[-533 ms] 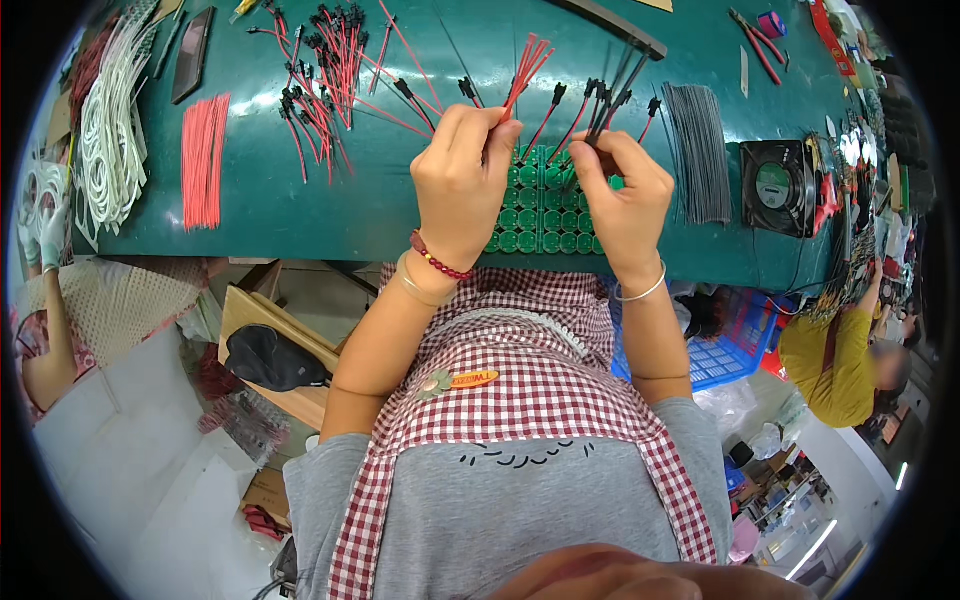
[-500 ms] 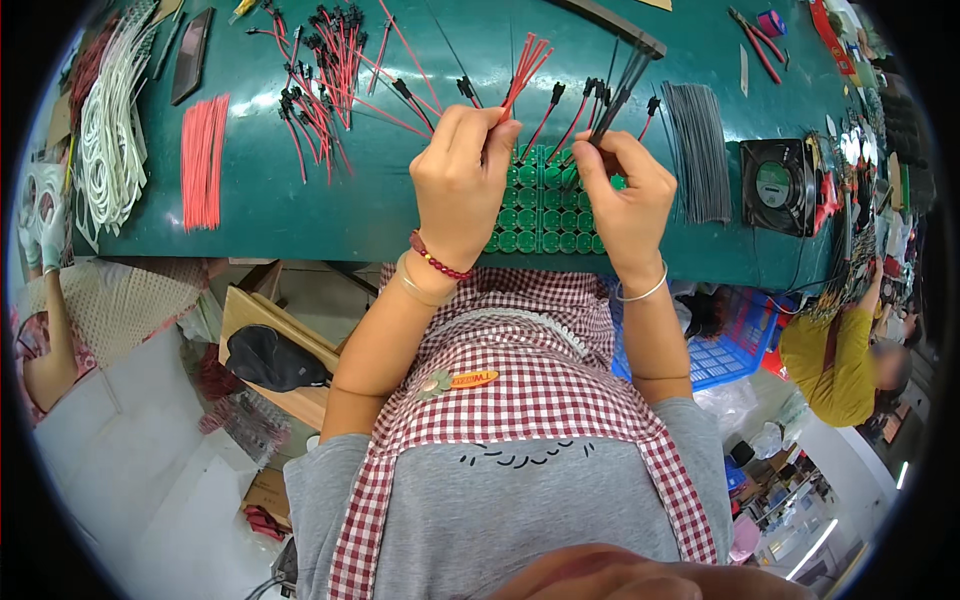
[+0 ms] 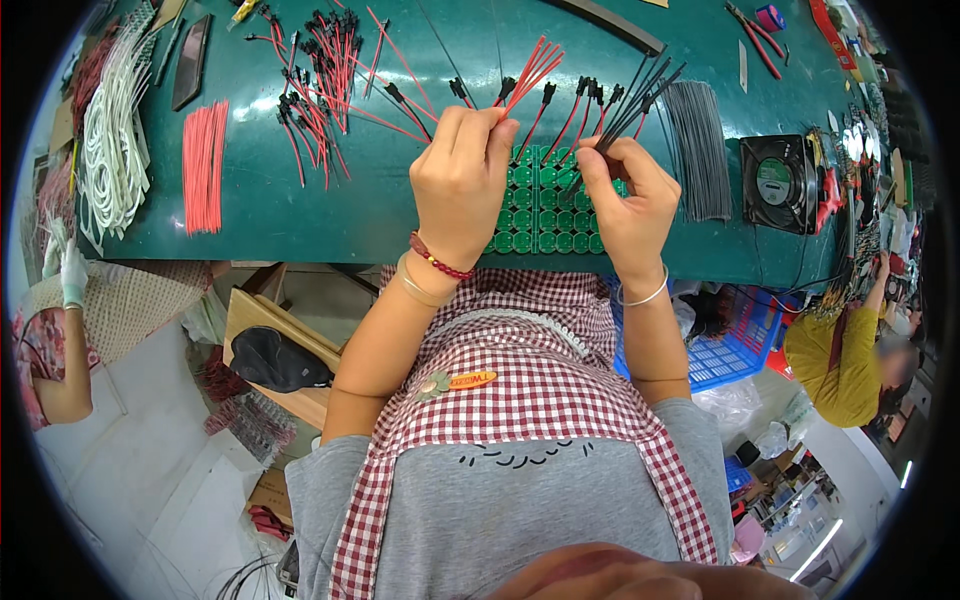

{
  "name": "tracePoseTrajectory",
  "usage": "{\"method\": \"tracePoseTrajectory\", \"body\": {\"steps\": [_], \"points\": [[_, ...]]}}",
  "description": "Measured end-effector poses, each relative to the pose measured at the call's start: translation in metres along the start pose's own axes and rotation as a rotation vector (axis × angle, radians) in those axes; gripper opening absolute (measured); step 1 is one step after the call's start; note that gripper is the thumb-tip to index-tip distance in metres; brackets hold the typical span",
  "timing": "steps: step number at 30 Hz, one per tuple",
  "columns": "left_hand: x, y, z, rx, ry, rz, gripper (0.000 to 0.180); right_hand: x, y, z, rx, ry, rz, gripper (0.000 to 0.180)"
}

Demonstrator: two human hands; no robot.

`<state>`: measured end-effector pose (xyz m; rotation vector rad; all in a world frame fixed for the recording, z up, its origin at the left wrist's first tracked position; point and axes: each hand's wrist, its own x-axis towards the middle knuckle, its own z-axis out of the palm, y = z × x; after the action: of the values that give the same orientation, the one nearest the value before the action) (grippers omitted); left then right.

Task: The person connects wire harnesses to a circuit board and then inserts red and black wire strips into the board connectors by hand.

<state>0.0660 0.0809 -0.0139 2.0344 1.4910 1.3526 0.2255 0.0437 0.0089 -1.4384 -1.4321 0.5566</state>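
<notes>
My left hand [image 3: 462, 185] pinches a fan of red wires [image 3: 530, 72], my right hand [image 3: 628, 200] grips black wires [image 3: 640, 98], both at frame centre over the green panel [image 3: 545, 215]. I judge I'm mid-placement; next calls for seating one wire end precisely.

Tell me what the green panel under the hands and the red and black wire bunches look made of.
Green panel: looks like circuit-board laminate, matt green with a grid of round pads; likely, not certain.
Red wires in the left hand: thin leads in smooth red plastic insulation, apparently.
Black wires in the right hand: same, black insulation.
</notes>
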Motion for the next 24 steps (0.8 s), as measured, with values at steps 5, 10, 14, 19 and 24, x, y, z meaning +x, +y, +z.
{"method": "tracePoseTrajectory", "body": {"steps": [5,10,14,19,24], "points": [[0.0017,0.0017,0.0000,0.018,-0.018,-0.009,0.012,-0.0009,0.0008,-0.0009,0.012,0.014,-0.014,0.010],[0.0046,0.0053,-0.0030,0.051,-0.022,-0.014,0.010,-0.0017,-0.0017,-0.0015,0.013,0.019,-0.011,0.010],[0.0037,0.0061,-0.0046,0.093,-0.017,-0.002,0.010,-0.0037,0.0017,-0.0014,0.030,0.023,-0.031,0.010],[0.0023,0.0042,-0.0036,0.104,-0.013,0.022,0.010,-0.0049,0.0019,-0.0031,0.033,0.026,-0.025,0.009],[0.0043,0.0062,-0.0010,0.132,-0.009,0.005,0.010,-0.0030,0.0058,-0.0034,0.051,0.015,-0.016,0.010]]}}
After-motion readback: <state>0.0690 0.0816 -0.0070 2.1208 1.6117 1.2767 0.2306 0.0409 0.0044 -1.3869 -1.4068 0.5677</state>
